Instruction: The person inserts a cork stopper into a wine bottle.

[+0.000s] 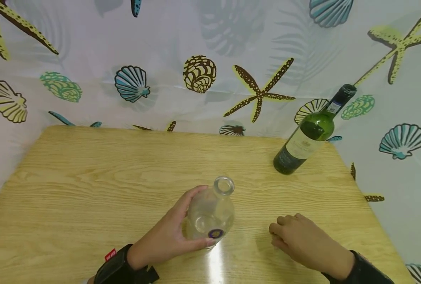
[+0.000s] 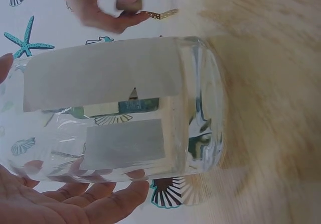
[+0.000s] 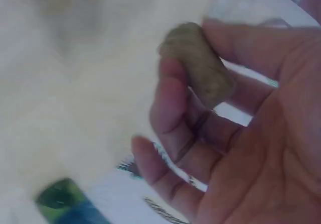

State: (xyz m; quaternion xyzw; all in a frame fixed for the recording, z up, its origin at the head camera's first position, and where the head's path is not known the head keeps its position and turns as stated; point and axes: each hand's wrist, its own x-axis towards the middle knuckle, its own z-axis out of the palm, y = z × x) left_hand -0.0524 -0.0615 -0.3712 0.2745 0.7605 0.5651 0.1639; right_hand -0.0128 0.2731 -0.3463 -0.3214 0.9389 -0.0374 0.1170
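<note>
My left hand point(image 1: 171, 238) grips a clear glass bottle point(image 1: 215, 209) with a wide round body, a short neck and an open mouth. The fingers reach round its far side and the thumb lies on the near side. In the left wrist view, pale labels show on the glass bottle point(image 2: 105, 73), and its base is at the table. My right hand point(image 1: 302, 240), to the right of that bottle and apart from it, pinches a brown cork point(image 3: 198, 63) between thumb and fingers. The head view hides the cork behind the hand.
A green wine bottle point(image 1: 304, 138) with a cream and dark label stands at the far right of the wooden table point(image 1: 107, 181). Behind and beside the table hangs a white cloth point(image 1: 168, 106) printed with shells and starfish.
</note>
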